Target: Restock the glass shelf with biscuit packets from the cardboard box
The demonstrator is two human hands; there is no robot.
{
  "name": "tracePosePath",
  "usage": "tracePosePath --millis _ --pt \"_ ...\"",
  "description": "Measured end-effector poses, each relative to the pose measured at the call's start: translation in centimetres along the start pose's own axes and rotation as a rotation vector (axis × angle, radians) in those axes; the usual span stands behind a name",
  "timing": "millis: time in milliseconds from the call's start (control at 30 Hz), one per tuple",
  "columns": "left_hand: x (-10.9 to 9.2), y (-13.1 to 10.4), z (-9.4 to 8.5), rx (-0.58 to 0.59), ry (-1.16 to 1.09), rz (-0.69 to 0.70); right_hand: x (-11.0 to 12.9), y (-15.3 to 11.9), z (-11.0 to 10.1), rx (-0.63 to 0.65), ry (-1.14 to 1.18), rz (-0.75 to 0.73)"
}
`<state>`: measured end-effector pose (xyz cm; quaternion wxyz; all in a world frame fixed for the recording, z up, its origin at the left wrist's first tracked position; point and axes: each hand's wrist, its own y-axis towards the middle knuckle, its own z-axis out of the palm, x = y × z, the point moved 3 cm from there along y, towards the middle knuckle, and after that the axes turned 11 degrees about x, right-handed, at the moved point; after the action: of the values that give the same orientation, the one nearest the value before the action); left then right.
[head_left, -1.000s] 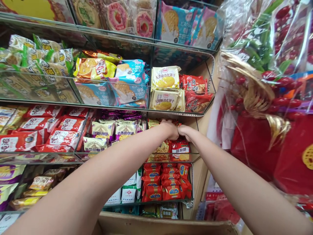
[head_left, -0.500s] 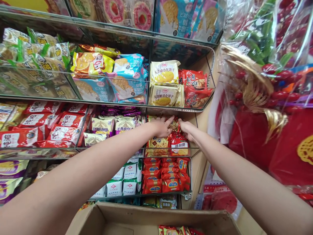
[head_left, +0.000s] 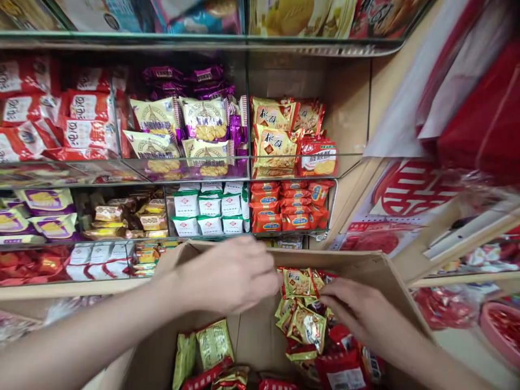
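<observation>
Your 2 bare hands reach over an open cardboard box [head_left: 345, 261]. Your left hand [head_left: 239, 275], blurred, curls above the box's far side; whether it holds anything cannot be told. Your right hand [head_left: 361, 306], fingers bent and close together, is at the gold packets [head_left: 306, 325] inside the box, right of its middle; whether it grips 1 cannot be made out. Red packets [head_left: 343, 368] lie toward the box's near right, and 2 yellow-green packets [head_left: 214, 344] at its left. Beyond the box, shelves [head_left: 162, 176] carry cream-and-purple biscuits [head_left: 205, 119] and, to their right, gold shelf packs [head_left: 276, 146].
</observation>
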<state>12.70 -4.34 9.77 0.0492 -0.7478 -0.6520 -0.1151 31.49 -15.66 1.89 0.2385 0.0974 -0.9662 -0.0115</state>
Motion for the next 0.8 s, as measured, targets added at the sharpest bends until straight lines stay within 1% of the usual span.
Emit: tracePosePath --millis 33,67,100,133,167,200,233,300,367,467,533,567,600,667,733,800 --pt "-1.2 -0.9 2.6 0.112 -0.106 -0.04 -2.2 0.1 2.5 0.062 0.007 0.136" --pt "-2.0 -1.5 5.0 0.196 -0.221 -0.089 -4.4 0.5 4.7 0.103 0.013 0.295" --pt "-2.6 -1.8 7.1 0.252 -0.325 -0.147 -6.3 1.3 6.6 0.156 0.039 0.439" --pt "-3.0 -2.0 8.9 0.296 -0.419 -0.172 -7.9 2.2 8.0 0.184 0.056 0.556" --pt "-3.3 -2.0 10.2 0.322 -0.495 -0.208 -9.0 3.3 9.1 0.19 0.053 0.63" --pt "-3.4 -1.9 11.1 0.34 -0.552 -0.237 -9.6 4.3 9.9 0.186 0.047 0.682" --pt "-3.6 -1.8 11.7 0.358 -0.598 -0.252 -9.9 5.2 10.5 0.17 0.036 0.713" --pt "-3.9 -1.9 12.0 0.379 -0.674 -0.28 -9.5 6.3 11.3 0.124 0.022 0.735" --pt "-4.0 -2.4 12.1 0.361 -0.77 -0.36 -8.8 6.8 11.9 0.069 0.031 0.716" --pt "-3.5 -3.6 13.1 0.243 -0.992 -0.628 -7.7 7.0 12.1 -0.019 0.096 0.645" --pt "-3.0 -3.9 14.3 0.16 -1.163 -0.78 -6.8 7.1 11.7 -0.11 0.244 0.532" --pt "-2.7 -3.8 14.8 0.109 -1.249 -0.83 -6.2 7.1 11.3 -0.157 0.338 0.464" --pt "-2.5 -3.5 15.2 0.032 -1.339 -0.867 -5.5 7.2 11.0 -0.203 0.436 0.397" --pt "-2.2 -2.3 15.5 -0.183 -1.542 -0.901 -3.8 7.4 10.2 -0.272 0.618 0.295" --pt "-2.2 -1.0 14.9 -0.424 -1.722 -0.905 -2.1 7.4 9.7 -0.339 0.786 0.233" --pt "-2.4 0.2 13.8 -0.618 -1.777 -0.933 -0.6 7.2 9.1 -0.437 0.868 0.234"
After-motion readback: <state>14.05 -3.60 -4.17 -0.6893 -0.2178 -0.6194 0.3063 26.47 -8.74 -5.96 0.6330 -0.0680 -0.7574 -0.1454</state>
